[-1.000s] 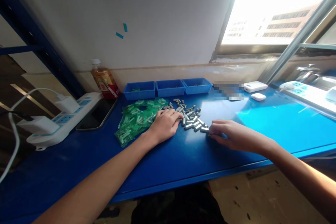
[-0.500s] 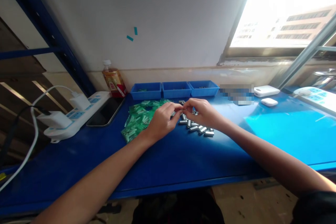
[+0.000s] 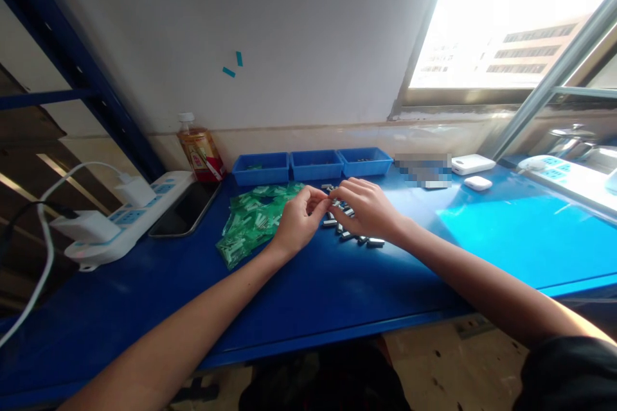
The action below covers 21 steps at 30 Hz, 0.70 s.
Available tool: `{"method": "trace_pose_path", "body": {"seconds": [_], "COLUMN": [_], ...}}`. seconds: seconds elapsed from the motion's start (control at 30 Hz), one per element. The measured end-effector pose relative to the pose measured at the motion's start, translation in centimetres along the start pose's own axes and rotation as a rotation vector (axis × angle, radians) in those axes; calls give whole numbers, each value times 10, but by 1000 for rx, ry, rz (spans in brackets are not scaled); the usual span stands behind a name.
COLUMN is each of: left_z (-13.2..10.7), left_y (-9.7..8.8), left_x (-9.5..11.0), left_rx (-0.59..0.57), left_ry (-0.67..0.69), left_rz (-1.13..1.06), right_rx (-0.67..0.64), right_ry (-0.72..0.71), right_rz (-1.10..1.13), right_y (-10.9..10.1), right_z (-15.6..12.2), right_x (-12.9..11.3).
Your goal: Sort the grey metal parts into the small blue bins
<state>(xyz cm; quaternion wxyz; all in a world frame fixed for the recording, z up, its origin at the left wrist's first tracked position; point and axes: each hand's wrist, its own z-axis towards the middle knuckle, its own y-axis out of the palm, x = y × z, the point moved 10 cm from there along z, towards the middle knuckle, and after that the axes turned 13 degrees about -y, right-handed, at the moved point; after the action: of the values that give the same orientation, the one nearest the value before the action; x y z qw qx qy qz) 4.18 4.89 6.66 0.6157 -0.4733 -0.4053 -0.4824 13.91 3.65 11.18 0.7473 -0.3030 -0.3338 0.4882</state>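
Observation:
My left hand [image 3: 299, 221] is closed in a pinch, thumb against fingertips, over the middle of the blue table. Its fingertips meet those of my right hand [image 3: 370, 210], also pinched; whatever small thing they hold between them is too small and covered to make out. Beneath and beside my right hand lie several small silvery metal blocks [image 3: 376, 243], partly hidden by it. Left of my left hand spreads a heap of green plastic bags [image 3: 255, 215] with small pale pieces inside.
Three blue bins [image 3: 315, 174] stand in a row by the wall, small parts inside. At left are a bottle [image 3: 198, 149], a phone [image 3: 186, 209] and a white power strip [image 3: 144, 209] with chargers. White cases [image 3: 472, 164] and a bright blue sheet [image 3: 520, 244] lie right.
The view has turned slightly, so the scene sits further left. My right hand's fingers now stretch further over the metal blocks and cover more of them. Both hands' fingertips stay together.

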Motion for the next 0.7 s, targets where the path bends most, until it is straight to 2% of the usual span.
{"method": "trace_pose_path", "body": {"seconds": [0.13,0.23,0.3,0.37,0.4,0.43,0.5,0.53,0.6,0.7], "left_z": [0,-3,-7,-13,-17,-20,-23,-23,-22,-21], "left_y": [-1,1,10,24,31,36,43,45,44,44], "left_x": [-1,1,6,10,12,13,12,12,11,9], "left_rx": [15,9,-37,-116,-157,-193,-236,-240,-229,-226], "left_ry": [-5,21,90,188,235,272,314,321,318,313], "left_rz": [80,221,370,523,585,635,699,718,732,740], "right_rx": [-40,-24,43,90,72,8,-197,-308,-464,-531], "right_ry": [-49,-79,35,238,334,400,430,401,307,187], "right_rz": [6,13,-52,-165,-219,-249,-205,-125,91,327], "right_y": [2,-9,-27,-48,-54,-55,-45,-35,-19,-13], "right_z": [-2,-2,1,-1,-3,-5,-12,-18,-33,-59], "right_x": [-5,1,25,61,78,92,103,99,74,27]}}
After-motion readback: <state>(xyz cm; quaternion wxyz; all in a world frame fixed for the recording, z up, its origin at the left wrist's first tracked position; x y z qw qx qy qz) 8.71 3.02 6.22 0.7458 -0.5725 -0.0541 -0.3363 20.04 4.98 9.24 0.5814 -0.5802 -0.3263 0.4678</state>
